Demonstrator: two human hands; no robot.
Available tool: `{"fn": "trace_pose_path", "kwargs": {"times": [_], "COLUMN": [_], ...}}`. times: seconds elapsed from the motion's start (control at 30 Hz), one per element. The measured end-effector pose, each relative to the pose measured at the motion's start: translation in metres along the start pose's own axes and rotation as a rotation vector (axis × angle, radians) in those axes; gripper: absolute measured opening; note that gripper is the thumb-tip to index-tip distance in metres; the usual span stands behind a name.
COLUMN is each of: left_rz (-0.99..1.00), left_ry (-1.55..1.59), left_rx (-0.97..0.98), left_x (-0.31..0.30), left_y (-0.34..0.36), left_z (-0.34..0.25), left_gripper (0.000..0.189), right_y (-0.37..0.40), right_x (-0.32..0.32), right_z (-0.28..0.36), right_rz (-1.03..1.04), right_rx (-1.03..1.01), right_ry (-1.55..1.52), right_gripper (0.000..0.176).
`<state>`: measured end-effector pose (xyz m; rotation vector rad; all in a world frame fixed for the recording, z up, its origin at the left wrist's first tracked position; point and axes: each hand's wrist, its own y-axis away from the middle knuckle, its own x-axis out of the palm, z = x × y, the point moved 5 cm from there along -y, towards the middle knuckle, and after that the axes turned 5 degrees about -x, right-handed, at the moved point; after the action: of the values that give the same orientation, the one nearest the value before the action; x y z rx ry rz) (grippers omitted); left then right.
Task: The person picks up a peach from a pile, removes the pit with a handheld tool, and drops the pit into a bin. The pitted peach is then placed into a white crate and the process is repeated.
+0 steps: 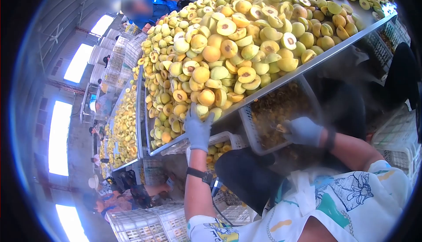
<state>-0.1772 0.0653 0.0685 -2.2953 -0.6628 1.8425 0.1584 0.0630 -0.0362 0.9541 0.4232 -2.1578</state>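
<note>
Both my hands wear grey-blue gloves. My left hand [198, 130] reaches the near edge of a big heap of halved yellow-green stone fruit [228, 48], peach- or apricot-like, many with brown centres. Its fingers and thumb lie around a pale fruit half [201, 110] at the heap's edge. Over a plastic crate [251, 130] below the table, my right hand [304, 131] is closed, fingertips pressed together. Something small and brownish shows at those fingertips, too blurred to name. Brown pits or scraps [281, 108] fill much of that crate.
A metal table rim [303, 68] runs between the heap and me. Another crate [237, 141] with fruit halves stands below my left hand. White crates [402, 141] are stacked at right. Co-workers [151, 9] sit along the tables; a second fruit-covered table [125, 128] stands at left.
</note>
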Motion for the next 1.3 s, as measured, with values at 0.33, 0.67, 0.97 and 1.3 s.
{"fn": "trace_pose_path", "kwargs": {"times": [0.33,0.67,0.97,1.3], "left_rz": [0.078,-0.481,0.140,0.343], "left_ry": [0.388,1.519,2.056,1.418], "left_rx": [-0.275,-0.706,-0.967,-0.582], "left_x": [0.010,0.017,0.064,0.098], "left_y": [-0.027,0.031,0.107,0.115], "left_z": [0.045,0.064,-0.127,-0.148], "left_gripper": [0.055,0.048,0.028,0.030], "right_y": [0.000,0.004,0.007,0.003], "right_x": [0.007,0.001,-0.028,-0.014], "right_z": [0.002,0.009,0.025,0.008], "right_rz": [-0.002,-0.008,-0.148,-0.117], "right_rx": [-0.045,-0.061,-0.032,-0.001], "right_ry": [0.001,-0.051,-0.402,-0.137], "right_gripper": [0.023,0.023,0.042,0.037]}}
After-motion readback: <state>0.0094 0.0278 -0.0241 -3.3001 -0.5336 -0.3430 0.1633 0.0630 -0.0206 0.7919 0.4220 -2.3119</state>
